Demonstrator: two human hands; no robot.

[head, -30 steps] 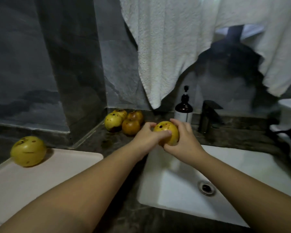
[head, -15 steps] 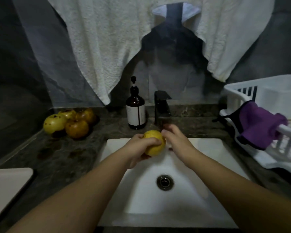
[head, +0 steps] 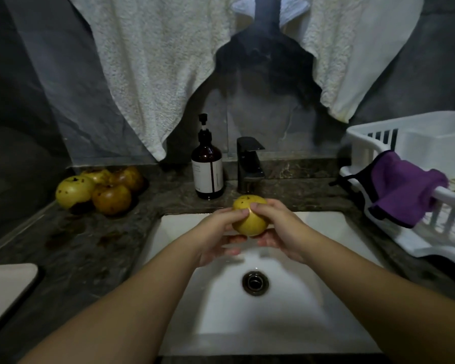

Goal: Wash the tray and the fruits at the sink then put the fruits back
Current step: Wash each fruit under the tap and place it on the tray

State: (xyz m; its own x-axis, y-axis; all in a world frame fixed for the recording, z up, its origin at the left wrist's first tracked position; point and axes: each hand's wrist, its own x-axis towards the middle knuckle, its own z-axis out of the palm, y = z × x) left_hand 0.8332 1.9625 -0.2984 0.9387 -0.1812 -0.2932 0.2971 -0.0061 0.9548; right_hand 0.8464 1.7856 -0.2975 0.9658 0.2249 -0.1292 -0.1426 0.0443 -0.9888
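Note:
A yellow spotted fruit [head: 249, 218] is held over the back of the white sink [head: 326, 298], just below the dark tap [head: 248, 164]. My left hand [head: 221, 232] grips it from the left and my right hand [head: 279, 229] grips it from the right, thumbs on top. Several more yellow and brown fruits [head: 100, 189] lie in a pile on the dark counter at the back left. A corner of the pale tray [head: 5, 287] shows at the left edge. I see no water running.
A brown pump bottle [head: 207, 172] stands left of the tap. A white dish rack [head: 415, 185] with a purple cloth [head: 405, 190] over its rim fills the right side. White towels [head: 153, 61] hang above the counter.
The view swung right from the tray to centre on the sink. Both hands carried the fruit over the basin, and my right hand closed on it again.

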